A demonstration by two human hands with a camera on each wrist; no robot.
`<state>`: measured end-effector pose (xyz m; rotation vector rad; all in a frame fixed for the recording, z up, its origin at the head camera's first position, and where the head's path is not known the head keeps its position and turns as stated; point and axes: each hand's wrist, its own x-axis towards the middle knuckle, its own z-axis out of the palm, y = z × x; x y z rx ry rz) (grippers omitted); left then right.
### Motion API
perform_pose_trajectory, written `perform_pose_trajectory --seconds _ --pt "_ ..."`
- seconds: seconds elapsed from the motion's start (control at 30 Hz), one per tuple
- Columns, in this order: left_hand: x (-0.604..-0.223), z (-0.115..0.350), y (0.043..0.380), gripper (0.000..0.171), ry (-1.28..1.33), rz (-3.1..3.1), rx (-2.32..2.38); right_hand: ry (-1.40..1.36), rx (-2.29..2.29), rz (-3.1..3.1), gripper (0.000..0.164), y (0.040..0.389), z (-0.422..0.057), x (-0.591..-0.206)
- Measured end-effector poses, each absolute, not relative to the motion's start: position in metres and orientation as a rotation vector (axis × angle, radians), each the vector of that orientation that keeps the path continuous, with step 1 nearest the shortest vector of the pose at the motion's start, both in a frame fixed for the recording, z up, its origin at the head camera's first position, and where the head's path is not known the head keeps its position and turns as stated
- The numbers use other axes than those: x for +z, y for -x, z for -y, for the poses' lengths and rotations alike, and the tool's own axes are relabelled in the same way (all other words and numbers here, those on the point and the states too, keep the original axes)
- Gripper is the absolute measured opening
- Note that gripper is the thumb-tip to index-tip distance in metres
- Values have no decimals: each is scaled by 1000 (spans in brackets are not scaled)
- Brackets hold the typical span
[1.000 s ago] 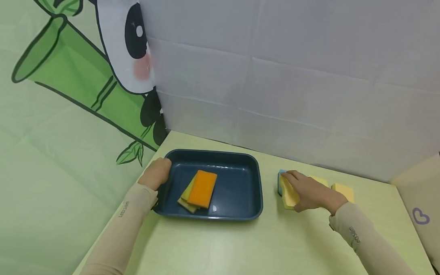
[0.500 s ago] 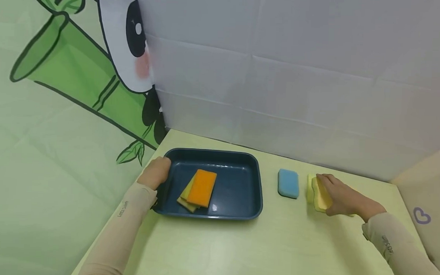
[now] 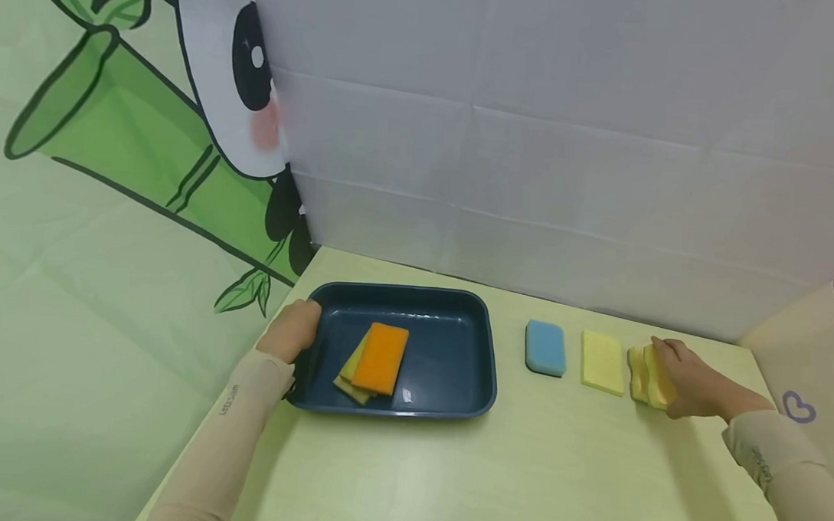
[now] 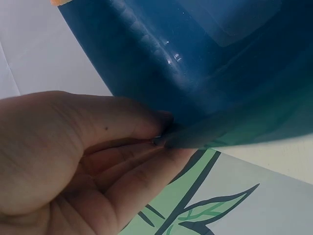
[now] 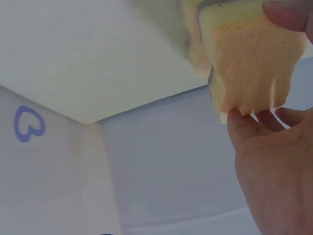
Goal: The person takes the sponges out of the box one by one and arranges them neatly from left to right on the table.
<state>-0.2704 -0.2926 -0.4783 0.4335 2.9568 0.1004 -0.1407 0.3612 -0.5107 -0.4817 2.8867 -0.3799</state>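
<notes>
My left hand (image 3: 292,330) pinches the left rim of a dark blue rectangular tray (image 3: 448,369); in the left wrist view, thumb and fingers (image 4: 139,181) meet on its edge. Inside the tray, an orange sponge (image 3: 382,357) overlaps thin yellowish pieces (image 3: 352,388). At the right of the table, my right hand (image 3: 695,384) grips a wavy-sided yellow sponge (image 5: 254,63) between thumb and fingertips. Close on its left is another yellow sponge (image 3: 637,373), partly hidden; whether the two touch I cannot tell.
Between tray and right hand lie a blue sponge (image 3: 546,348) and a flat yellow sponge (image 3: 603,363), side by side on the pale table (image 3: 451,476). A grey-white wall sheet (image 3: 530,180) rises behind, with a printed green sheet (image 3: 98,318) at left.
My right hand has moved right along the row with the yellow sponge in its grip, uncovering the blue sponge and then the flat yellow one. My left hand stays on the tray rim.
</notes>
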Motion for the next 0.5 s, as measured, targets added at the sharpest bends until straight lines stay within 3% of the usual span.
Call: perform_pose_trajectory --seconds 0.3,0.5 --pt "-478 283 271 9 -400 -2968 92 468 -309 -2899 126 159 -416 -529" --pt "-479 277 270 8 -363 -2966 101 480 -287 -2917 115 171 -446 -538"
